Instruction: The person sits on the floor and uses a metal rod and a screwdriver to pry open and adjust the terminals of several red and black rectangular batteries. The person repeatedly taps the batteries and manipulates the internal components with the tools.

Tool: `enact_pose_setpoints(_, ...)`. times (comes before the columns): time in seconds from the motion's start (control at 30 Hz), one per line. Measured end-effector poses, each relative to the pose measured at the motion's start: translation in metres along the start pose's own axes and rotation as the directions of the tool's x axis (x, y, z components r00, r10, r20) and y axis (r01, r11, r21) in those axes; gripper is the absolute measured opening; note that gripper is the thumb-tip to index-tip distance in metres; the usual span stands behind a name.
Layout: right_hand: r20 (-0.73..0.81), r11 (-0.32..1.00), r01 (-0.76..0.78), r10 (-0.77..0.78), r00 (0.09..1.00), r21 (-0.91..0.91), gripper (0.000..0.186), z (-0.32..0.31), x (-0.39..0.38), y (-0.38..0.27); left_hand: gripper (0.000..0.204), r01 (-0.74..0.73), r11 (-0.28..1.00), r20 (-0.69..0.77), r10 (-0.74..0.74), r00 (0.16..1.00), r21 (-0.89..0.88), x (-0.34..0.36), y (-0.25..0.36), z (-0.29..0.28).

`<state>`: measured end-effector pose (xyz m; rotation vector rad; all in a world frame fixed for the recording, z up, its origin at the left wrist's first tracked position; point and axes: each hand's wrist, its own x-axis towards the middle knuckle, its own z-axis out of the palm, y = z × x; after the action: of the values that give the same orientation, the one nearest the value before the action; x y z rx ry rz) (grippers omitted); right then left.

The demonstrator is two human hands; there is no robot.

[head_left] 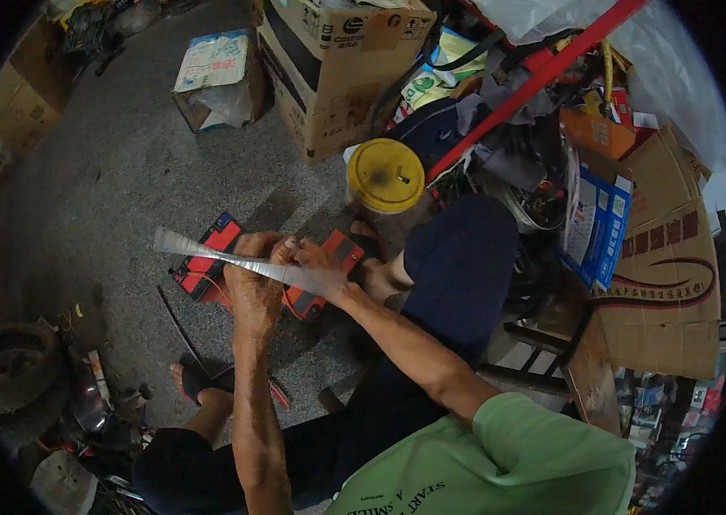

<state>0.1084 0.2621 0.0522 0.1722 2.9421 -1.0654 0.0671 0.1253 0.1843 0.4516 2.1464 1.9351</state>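
Note:
My left hand (pixel 253 270) is closed on a silvery, translucent flat strip (pixel 184 245), which extends out to the left and crosses both hands. My right hand (pixel 316 270) meets the left at the strip, its fingers curled around it; the exact grip is partly hidden. Beneath them on the floor lie two red-and-black block units (pixel 213 236), the second (pixel 346 249) to the right, with orange wires. A thin dark metal bar (pixel 177 322) rests below the left unit, near my sandalled foot.
A yellow-lidded bucket (pixel 384 172), cardboard boxes (pixel 337 86) and a small open box (pixel 217 77) stand ahead. Clutter with a red bar (pixel 535 86) fills the right, beside a leaning cardboard sheet (pixel 655 326) and a wooden stool (pixel 586 369). A tyre (pixel 11 369) and parts lie left.

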Motion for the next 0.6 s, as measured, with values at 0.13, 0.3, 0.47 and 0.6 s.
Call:
enact_pose_setpoints(0.13, -0.002, 0.999, 0.005, -0.005, 1.000, 0.036, 0.028, -0.003, 0.000, 0.000, 0.017, -0.021, 0.986, 0.046, 0.029, 0.998, -0.163, -0.001, -0.008, 0.003)
enact_pose_setpoints(0.3, -0.045, 1.000, -0.009, 0.011, 0.999, 0.029, 0.026, 0.004, -0.001, 0.007, 0.017, -0.031, 0.986, 0.031, 0.027, 0.999, 0.161, -0.003, -0.007, -0.001)
enact_pose_setpoints(0.47, -0.025, 0.994, 0.050, -0.048, 0.999, 0.100, 0.016, -0.005, 0.003, 0.004, 0.013, -0.025, 0.999, -0.085, 0.022, 0.996, -0.043, -0.001, -0.014, -0.012)
enact_pose_setpoints(0.6, 0.002, 0.949, -0.067, 0.070, 0.998, 0.307, 0.018, -0.008, 0.006, 0.002, 0.011, -0.055, 0.988, -0.115, 0.039, 0.993, -0.144, 0.000, -0.018, -0.022)
